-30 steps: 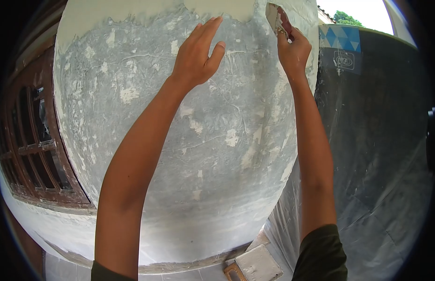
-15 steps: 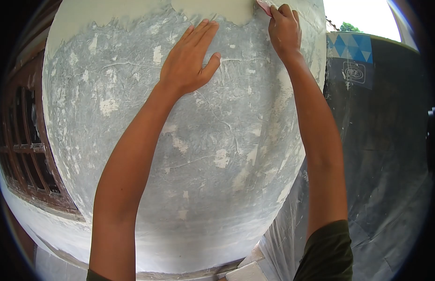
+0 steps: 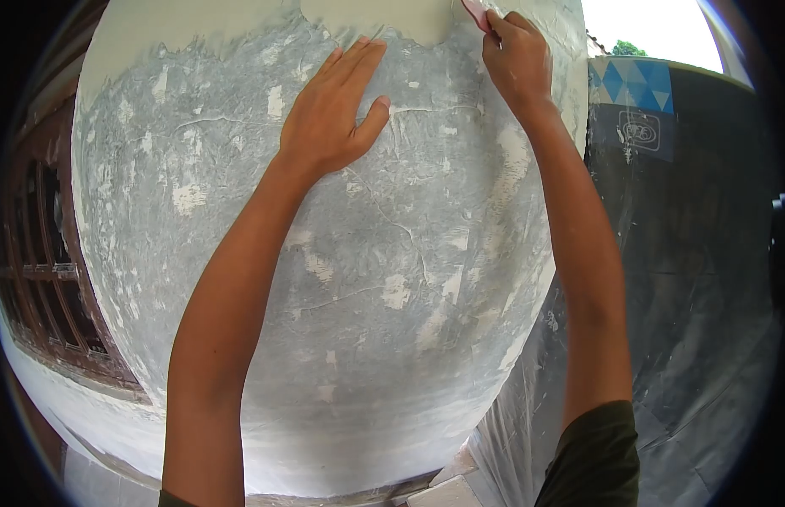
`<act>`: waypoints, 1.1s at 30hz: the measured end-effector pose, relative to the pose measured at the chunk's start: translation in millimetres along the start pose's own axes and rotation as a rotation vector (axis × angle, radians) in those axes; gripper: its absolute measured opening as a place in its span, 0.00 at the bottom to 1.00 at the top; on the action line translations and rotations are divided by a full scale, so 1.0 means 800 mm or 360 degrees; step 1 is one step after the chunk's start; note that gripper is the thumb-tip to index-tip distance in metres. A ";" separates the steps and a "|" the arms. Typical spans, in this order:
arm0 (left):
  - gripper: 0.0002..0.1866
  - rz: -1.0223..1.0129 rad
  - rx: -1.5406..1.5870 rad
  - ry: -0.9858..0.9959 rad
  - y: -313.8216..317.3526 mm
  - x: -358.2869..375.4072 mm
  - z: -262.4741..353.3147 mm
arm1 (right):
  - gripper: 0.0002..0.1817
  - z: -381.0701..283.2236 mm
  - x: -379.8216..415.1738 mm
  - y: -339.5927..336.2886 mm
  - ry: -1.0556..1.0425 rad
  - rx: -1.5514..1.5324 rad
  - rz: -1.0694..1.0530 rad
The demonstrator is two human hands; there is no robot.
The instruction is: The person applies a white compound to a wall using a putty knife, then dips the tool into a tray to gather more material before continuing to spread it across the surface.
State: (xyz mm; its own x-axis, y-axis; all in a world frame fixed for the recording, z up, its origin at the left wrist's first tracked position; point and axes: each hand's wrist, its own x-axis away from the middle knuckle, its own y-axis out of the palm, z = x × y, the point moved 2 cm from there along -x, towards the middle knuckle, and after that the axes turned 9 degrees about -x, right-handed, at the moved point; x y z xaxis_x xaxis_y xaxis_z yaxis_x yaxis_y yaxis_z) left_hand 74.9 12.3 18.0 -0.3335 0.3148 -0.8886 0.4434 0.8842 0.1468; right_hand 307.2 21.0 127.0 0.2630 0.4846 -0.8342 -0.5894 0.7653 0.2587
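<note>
Near upper right edge of wall (image 3: 350,262), right hand (image 3: 521,66) gripping pink tool (image 3: 476,13), view's top edge cutting tool off. Left hand (image 3: 333,111) lying open, palm wallward. Open wall stretching between and below hands; window (image 3: 56,279) bordering left, dark sheet (image 3: 705,245) right.

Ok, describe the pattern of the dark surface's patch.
Patch: blue and paler triangles, head view.

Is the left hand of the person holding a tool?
No, the left hand is open and empty, while the right hand grips a pink tool.
</note>
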 end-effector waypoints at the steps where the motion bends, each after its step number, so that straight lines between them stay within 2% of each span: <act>1: 0.31 0.0002 0.0007 0.0001 0.000 0.000 0.000 | 0.07 0.013 -0.017 0.013 0.0004 -0.0007 -0.0032; 3: 0.30 0.0060 -0.0006 0.0006 -0.001 -0.001 -0.001 | 0.07 0.031 -0.034 0.029 0.0002 -0.0011 -0.0064; 5: 0.30 0.0056 0.0006 0.0008 -0.001 -0.001 -0.002 | 0.10 0.028 -0.031 0.038 -0.0254 0.0151 -0.0253; 6: 0.30 0.0048 0.0018 0.0006 -0.001 0.000 -0.002 | 0.10 0.021 -0.023 0.037 -0.0250 0.0151 -0.0253; 8: 0.30 0.0031 0.0035 0.0004 -0.001 0.001 -0.003 | 0.09 -0.001 0.012 0.022 -0.0010 0.0091 -0.0357; 10: 0.31 0.0017 0.0068 0.0014 0.001 0.002 0.000 | 0.10 -0.034 0.042 -0.002 -0.0002 0.0174 -0.0385; 12: 0.30 0.0002 0.0005 0.0009 0.002 0.000 0.002 | 0.08 -0.057 0.055 -0.021 0.0123 -0.0105 -0.0329; 14: 0.30 0.0009 0.0013 0.0008 0.000 -0.002 0.001 | 0.07 -0.054 0.034 -0.025 0.0144 -0.0172 -0.0253; 17: 0.30 0.0009 0.0038 0.0005 0.001 -0.001 0.002 | 0.13 -0.005 -0.021 0.007 0.0092 -0.0047 -0.0077; 19: 0.30 0.0012 0.0039 -0.0005 0.000 0.002 0.001 | 0.07 0.017 -0.044 0.034 0.0108 0.0004 -0.0125; 20: 0.30 0.0018 0.0052 -0.0007 0.000 0.001 0.001 | 0.07 0.013 -0.043 0.034 0.0109 0.0001 -0.0122; 22: 0.30 0.0027 0.0067 -0.0013 -0.001 0.002 0.001 | 0.09 0.002 -0.030 0.034 -0.0011 0.0125 -0.0375; 23: 0.30 0.0041 0.0082 -0.0020 -0.001 0.001 0.001 | 0.07 -0.008 -0.012 0.036 0.0068 0.0144 -0.0402; 24: 0.30 0.0054 0.0100 -0.0026 -0.001 0.001 0.001 | 0.06 -0.026 0.006 0.026 -0.0050 0.0171 -0.0371; 27: 0.30 0.0083 0.0112 0.0010 0.001 0.002 0.001 | 0.05 -0.076 0.044 -0.010 0.0082 0.0081 -0.0449; 30: 0.30 0.0063 0.0077 -0.0009 0.002 0.001 0.003 | 0.05 -0.065 0.030 -0.029 0.0255 -0.0082 -0.0454; 32: 0.30 0.0065 0.0084 0.0000 0.001 0.001 0.002 | 0.17 -0.025 -0.002 -0.017 0.0100 -0.0025 -0.0155; 33: 0.30 0.0066 0.0086 -0.0002 0.001 0.001 0.002 | 0.17 -0.003 -0.015 -0.007 0.0102 -0.0021 -0.0152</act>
State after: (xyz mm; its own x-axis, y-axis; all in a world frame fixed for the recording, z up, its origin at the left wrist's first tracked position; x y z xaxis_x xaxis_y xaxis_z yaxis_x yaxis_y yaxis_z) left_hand 76.6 12.7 16.3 -0.3127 0.3502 -0.8829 0.5010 0.8505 0.1600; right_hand 305.2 10.0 134.2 0.2694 0.3814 -0.8843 -0.5742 0.8008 0.1704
